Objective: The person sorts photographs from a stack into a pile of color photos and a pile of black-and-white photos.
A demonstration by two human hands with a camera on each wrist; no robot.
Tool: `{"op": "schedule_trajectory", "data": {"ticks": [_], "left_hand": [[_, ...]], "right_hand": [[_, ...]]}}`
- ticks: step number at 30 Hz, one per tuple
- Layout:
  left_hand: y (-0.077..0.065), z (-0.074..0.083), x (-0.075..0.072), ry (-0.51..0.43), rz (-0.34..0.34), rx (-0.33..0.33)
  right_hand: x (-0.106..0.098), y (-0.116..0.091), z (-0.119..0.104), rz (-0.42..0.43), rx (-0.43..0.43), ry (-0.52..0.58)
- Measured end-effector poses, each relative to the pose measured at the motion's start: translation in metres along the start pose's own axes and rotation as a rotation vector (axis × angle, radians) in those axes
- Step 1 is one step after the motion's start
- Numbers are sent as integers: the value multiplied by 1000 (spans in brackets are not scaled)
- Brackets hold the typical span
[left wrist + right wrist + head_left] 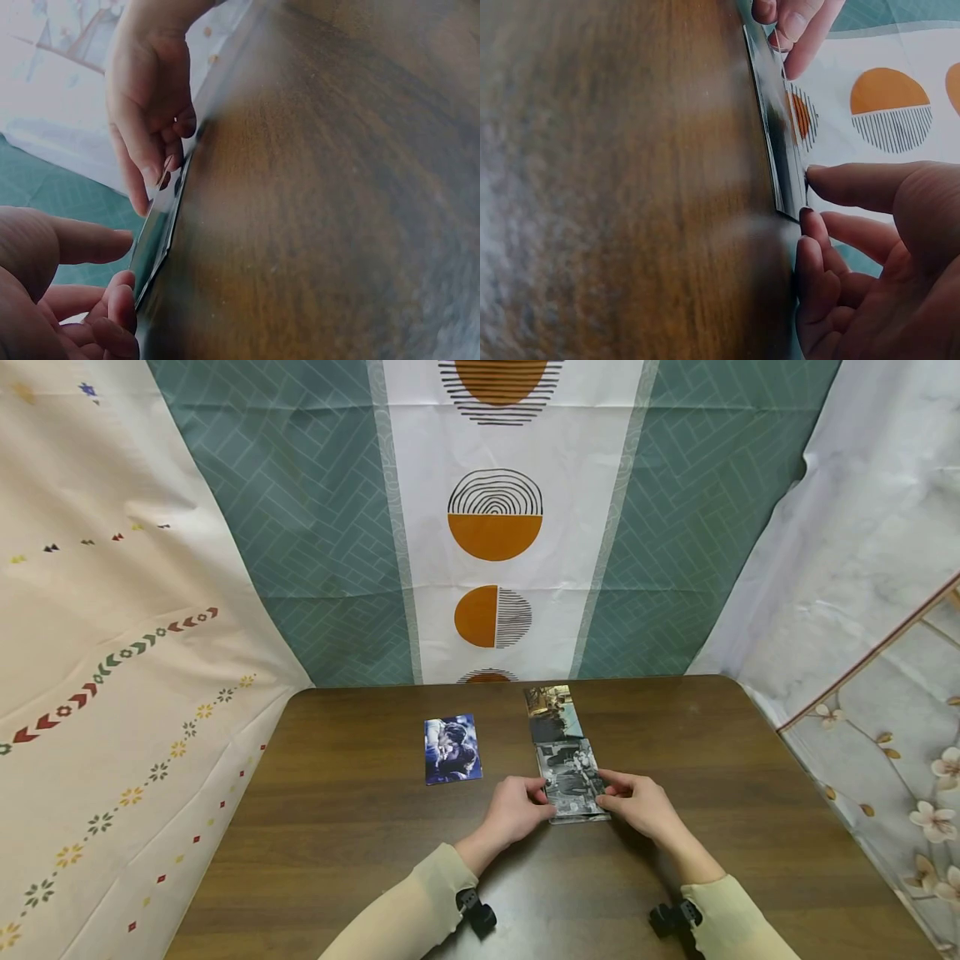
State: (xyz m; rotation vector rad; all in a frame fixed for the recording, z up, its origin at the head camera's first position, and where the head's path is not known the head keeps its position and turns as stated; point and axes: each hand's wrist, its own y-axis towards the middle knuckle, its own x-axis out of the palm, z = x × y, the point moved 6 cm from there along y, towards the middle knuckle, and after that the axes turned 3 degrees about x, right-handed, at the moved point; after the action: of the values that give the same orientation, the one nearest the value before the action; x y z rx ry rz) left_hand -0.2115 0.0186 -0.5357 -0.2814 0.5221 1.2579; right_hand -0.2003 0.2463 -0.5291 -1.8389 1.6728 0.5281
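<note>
A black-and-white photo card (574, 781) is held by its two side edges, low over the table. My left hand (513, 812) pinches its left edge between thumb and fingers, and my right hand (639, 806) pinches the right edge. Beneath it, the rim of another card (581, 819) shows at the near side; the rest of that card is hidden. In the left wrist view the held card (154, 229) appears edge-on, tilted slightly away from the lower one. A colour photo card (555, 714) lies just beyond, meeting the far edge of the black-and-white card in the head view.
A blue-toned picture card (453, 749) lies by itself to the left on the brown wooden table (337, 827). Patterned cloths hang around it: a green and white one (495, 577) behind, a cream one (150, 677) at left and a floral one (885, 760) at right.
</note>
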Motion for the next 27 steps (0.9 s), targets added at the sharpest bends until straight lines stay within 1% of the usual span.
{"op": "schedule_trajectory", "data": {"ticks": [15, 20, 23, 27], "left_hand": [[-1, 2, -1, 48, -18, 8], [0, 2, -1, 49, -24, 15], [1, 1, -2, 51, -23, 20], [1, -2, -1, 56, -26, 9]], "right_hand": [[-1, -2, -3, -4, -9, -46], [-1, -1, -3, 1, 4, -60], [0, -2, -3, 3, 10, -67], [0, -3, -5, 6, 8, -78]]}}
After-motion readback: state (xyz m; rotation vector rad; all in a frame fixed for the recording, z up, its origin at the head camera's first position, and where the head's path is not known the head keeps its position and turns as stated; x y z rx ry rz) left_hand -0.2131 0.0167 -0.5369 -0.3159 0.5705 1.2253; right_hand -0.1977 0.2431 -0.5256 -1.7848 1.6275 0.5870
